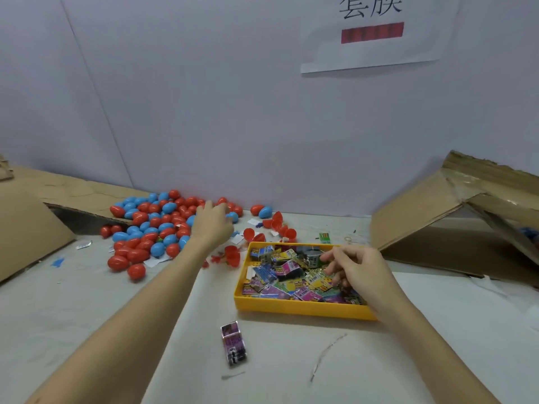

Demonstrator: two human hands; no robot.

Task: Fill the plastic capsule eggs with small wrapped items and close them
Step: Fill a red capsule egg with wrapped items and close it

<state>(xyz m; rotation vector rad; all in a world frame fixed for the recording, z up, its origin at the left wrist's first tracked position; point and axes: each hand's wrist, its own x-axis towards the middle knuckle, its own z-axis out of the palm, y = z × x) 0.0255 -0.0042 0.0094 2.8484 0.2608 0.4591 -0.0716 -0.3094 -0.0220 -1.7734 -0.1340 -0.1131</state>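
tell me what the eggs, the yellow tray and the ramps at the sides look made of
The eggs look like glossy hard plastic: smooth red and blue shells with bright highlights. The yellow tray seems moulded plastic too, in one even colour with a duller sheen. The side ramps look like matte brown corrugated cardboard, with torn, creased edges.

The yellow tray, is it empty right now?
No, the yellow tray is full of small wrapped packets, and the right hand reaches into it.
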